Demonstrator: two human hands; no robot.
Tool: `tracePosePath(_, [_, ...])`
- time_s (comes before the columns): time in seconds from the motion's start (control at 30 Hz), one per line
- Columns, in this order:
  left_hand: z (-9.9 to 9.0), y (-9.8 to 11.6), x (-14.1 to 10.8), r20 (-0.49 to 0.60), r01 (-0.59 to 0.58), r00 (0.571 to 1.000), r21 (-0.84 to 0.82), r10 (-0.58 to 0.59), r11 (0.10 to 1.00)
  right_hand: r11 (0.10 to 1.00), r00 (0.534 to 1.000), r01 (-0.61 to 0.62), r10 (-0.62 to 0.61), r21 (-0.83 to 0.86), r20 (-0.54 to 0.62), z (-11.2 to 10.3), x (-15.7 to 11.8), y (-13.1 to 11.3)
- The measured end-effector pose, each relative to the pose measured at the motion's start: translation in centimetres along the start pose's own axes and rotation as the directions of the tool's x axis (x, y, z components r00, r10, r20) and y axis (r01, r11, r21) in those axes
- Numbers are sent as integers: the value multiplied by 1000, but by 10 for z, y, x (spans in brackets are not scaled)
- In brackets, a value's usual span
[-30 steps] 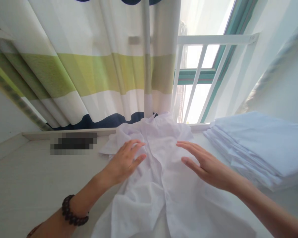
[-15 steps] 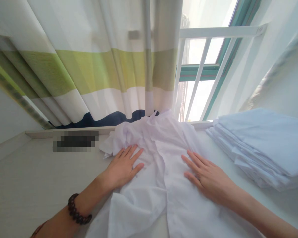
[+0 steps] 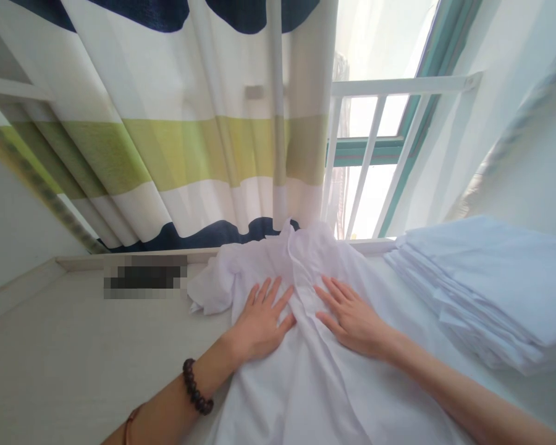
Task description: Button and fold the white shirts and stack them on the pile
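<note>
A white button-front shirt (image 3: 278, 402) lies spread on the pale surface, its collar end toward the curtain and its front strip running down the middle. My left hand (image 3: 262, 324) rests flat on the shirt left of that strip, fingers spread. A dark beaded bracelet (image 3: 196, 388) circles the left wrist. To the right of the strip, my right hand (image 3: 352, 318) also lies flat with its fingers apart. Neither hand grips the cloth. The lower end of the shirt runs out of view at the bottom.
A stack of folded white cloth (image 3: 495, 278) sits at the right. A blurred-out dark object (image 3: 146, 275) lies at the back left. Behind the surface (image 3: 97, 364) hang a striped curtain (image 3: 189, 148) and a white railing (image 3: 403, 86) before a window.
Both hands have moved inward, closer to the front strip of the shirt. The cloth beneath the left hand looks smoother and has shifted right. My view has tipped up slightly.
</note>
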State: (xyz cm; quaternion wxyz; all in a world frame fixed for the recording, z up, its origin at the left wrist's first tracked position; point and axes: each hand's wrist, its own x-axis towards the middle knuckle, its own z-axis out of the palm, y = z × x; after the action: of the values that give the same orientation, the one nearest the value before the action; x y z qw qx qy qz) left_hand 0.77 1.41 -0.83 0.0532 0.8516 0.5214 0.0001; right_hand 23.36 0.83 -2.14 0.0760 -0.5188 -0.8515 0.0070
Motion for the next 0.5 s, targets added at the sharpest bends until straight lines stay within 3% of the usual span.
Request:
tracePosePath(0.1, [-12,13,-34,77,-74,994,-43,77,996,997,1000,28,-28,-73,-8,-3,-35,-15])
tracePosePath(0.2, [-39,22,-53,149,-171,972,-69,180,983,994,992,79,-71,-73,106,-36,-49,-28])
tracePosePath(0.27, [-50,21,-41,2,-206,979,-56,206,977,998,988,61,-58,-15,141,-58,-32,-30])
tracePosePath(0.33, [-49,13,-11,-243,-180,953,17,179,983,999,994,41,-40,11,-103,-67,0,-24])
tracePosePath(0.37, [-44,8,7,-338,-135,931,40,140,990,999,973,25,-19,24,-231,-63,17,-19])
tracePosePath(0.43, [-27,-4,36,-368,-63,926,71,84,996,999,941,-34,41,27,-336,-44,42,-9])
tracePosePath(0.5, [-8,-10,49,-272,-13,962,62,29,998,998,969,-53,61,43,-238,-17,50,-2])
